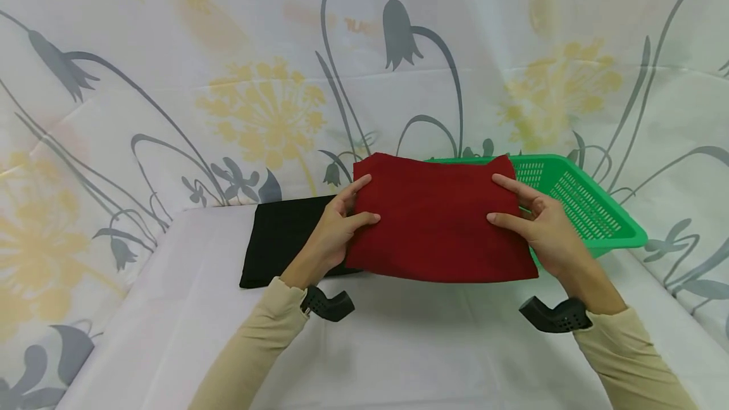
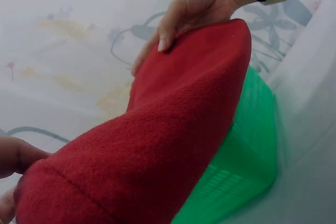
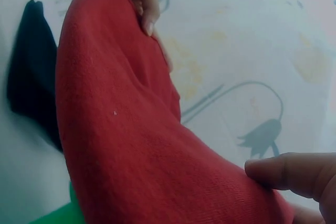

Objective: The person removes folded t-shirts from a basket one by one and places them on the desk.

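Note:
A red folded cloth [image 1: 435, 220] is held up in front of me, spread between both hands. My left hand [image 1: 336, 226] pinches its left side, with thumb and a finger showing on the near face. At the opposite side my right hand [image 1: 541, 226] grips the cloth the same way. The left wrist view shows the red cloth [image 2: 157, 124] bending between the hands, its fuzzy underside toward the camera. In the right wrist view the right thumb [image 3: 294, 174] presses on the cloth's edge.
Behind the red cloth, a green plastic basket [image 1: 592, 207] stands at the right on the white-covered table [image 1: 398, 347]. A folded black cloth [image 1: 285, 233] lies flat to the left, partly hidden by the left hand. A flower-patterned curtain [image 1: 256, 30] hangs along the back.

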Action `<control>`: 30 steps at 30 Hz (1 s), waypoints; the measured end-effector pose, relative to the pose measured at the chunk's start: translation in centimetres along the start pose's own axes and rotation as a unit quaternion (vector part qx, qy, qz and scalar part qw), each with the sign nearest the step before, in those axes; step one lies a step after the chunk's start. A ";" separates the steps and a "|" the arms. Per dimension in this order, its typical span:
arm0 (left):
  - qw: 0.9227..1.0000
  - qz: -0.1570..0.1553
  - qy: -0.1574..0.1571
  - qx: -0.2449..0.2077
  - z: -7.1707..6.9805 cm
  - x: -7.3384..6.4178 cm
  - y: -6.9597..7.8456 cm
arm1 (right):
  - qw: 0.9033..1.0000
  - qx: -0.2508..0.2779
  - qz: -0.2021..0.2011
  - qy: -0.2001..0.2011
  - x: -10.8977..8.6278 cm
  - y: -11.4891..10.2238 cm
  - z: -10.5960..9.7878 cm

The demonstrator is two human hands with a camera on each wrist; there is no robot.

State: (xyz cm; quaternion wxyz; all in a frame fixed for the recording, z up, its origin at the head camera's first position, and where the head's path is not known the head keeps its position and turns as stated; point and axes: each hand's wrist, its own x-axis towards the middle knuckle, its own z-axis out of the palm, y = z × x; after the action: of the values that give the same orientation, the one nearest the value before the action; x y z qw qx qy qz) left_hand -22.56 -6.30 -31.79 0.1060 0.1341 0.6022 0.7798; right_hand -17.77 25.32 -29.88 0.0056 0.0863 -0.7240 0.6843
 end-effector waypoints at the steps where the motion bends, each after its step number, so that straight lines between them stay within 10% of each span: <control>1: 1.000 0.002 0.000 0.002 -0.2 -0.3 0.0 | 1.000 -0.004 -0.003 -0.004 -0.1 0.1 0.2; 30: 0.999 -0.027 0.032 0.022 -6.7 -8.1 -2.1 | 0.994 -0.015 0.012 -0.104 -1.0 4.9 6.7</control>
State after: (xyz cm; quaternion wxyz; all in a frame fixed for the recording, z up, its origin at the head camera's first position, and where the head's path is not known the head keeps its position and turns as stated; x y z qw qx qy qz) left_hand -17.15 -14.57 -36.07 0.1046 0.0951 0.6253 0.7675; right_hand -16.65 19.04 -35.31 -0.0765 0.1484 -0.7318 0.6607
